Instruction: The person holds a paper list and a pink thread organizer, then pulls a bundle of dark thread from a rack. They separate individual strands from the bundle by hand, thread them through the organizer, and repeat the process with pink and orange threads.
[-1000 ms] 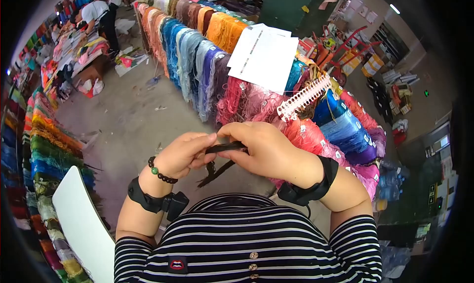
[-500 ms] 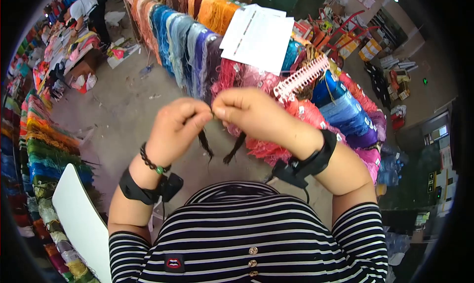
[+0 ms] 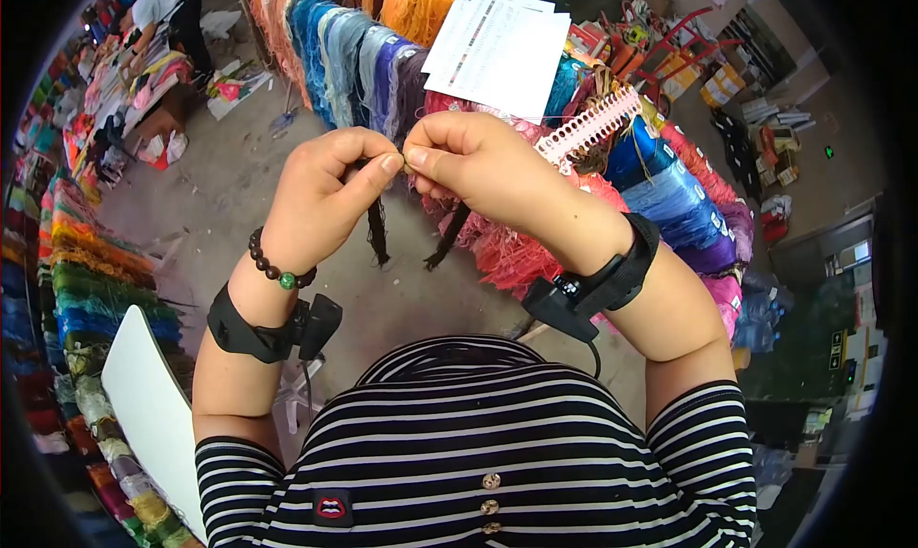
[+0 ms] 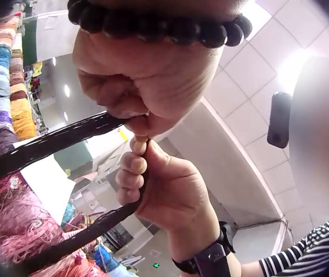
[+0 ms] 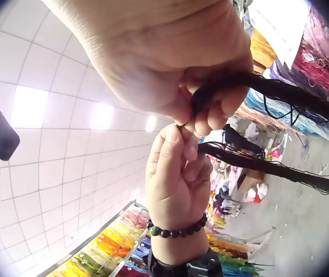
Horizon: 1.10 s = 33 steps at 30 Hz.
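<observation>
My left hand (image 3: 320, 189) and right hand (image 3: 488, 165) meet fingertip to fingertip in front of the chest, pinching a thin bit of dark thread between thumbs and forefingers. One length of the dark thread skein (image 3: 379, 230) hangs below the left hand, and another dangles under the right. In the right wrist view, the thicker length of the dark thread skein (image 5: 294, 97) passes through the right hand's curled fingers, with loose strands straying from it. The left wrist view has both dark lengths running off toward the lower left. The exact pinch point is hidden by the fingertips.
Racks of coloured thread skeins (image 3: 382, 70) stand ahead and right. White printed papers (image 3: 497, 55) and a pink holed card (image 3: 598, 125) lie on top. A white board (image 3: 148, 414) is at lower left. Another person (image 3: 163, 17) bends over a table in the far left.
Both hands have risen away from the body. The dark skein, lying across between the hands earlier, now hangs down in two separate lengths. The fingertips have come together at a thin strand.
</observation>
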{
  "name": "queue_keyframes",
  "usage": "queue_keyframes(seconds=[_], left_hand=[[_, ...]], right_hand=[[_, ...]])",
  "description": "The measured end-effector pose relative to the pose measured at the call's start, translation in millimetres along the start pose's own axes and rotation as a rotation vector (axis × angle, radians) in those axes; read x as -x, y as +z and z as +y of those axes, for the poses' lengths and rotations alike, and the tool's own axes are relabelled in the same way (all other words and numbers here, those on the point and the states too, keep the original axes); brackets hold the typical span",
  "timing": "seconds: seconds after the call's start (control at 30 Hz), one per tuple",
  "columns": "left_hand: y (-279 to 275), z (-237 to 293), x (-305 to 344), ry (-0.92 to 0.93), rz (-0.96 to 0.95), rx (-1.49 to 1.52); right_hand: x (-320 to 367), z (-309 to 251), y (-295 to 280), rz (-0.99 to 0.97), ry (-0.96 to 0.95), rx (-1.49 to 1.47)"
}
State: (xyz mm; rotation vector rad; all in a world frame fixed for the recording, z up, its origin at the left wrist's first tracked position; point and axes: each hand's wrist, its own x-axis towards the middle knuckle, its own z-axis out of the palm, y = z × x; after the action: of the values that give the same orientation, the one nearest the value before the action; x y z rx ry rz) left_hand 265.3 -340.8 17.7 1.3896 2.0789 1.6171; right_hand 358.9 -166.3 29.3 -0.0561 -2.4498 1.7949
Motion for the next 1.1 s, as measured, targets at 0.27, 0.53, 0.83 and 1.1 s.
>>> queue_keyframes(seconds=[0.27,0.53,0.83,1.1], left_hand=[[9,-19,0,-0.038,0.024,0.271],[20,-44,2,-0.218,-0.050,0.403],[105,-65,-10,-0.102,-0.547,0.532],[147,-71,-104,-0.282,-0.410,0.404]], right_hand=[[-2,-4,4,0.046,0.023,0.057],[-1,1,3,0.045,0.049,-0.516],[106,64,-52,0.251,0.117,-0.915],[164,86,-163,1.013,0.264,-0.198]])
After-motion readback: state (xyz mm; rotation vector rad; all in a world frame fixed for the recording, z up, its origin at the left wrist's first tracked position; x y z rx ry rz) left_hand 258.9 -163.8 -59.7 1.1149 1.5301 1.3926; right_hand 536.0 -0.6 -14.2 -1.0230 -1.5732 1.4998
